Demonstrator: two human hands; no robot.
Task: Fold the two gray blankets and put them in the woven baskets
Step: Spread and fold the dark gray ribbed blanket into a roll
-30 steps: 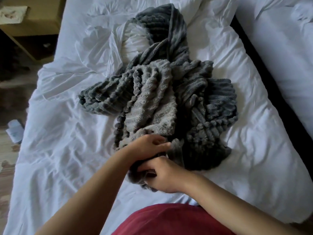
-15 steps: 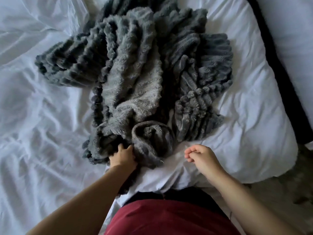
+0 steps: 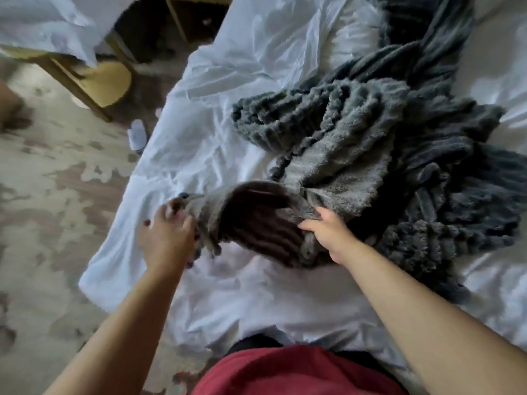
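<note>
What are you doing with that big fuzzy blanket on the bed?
A person is starting to sort out a rumpled gray blanket heaped on the white bed. The left hand and the right hand each grip the near edge, lifting it. Nothing is folded yet, and no basket is in sight.

Both hands now grip the blanket edge

Half a second ago the right hand [image 3: 328, 233] hung loosely curled and off the gray blanket [image 3: 350, 155]; it now pinches the near edge, while the left hand [image 3: 166, 236] has shifted left and clutches a corner, so the fabric is lifted and stretched between them. The view has swung left, bringing in floor [image 3: 42, 195] and a wooden chair [image 3: 94, 78].
</note>
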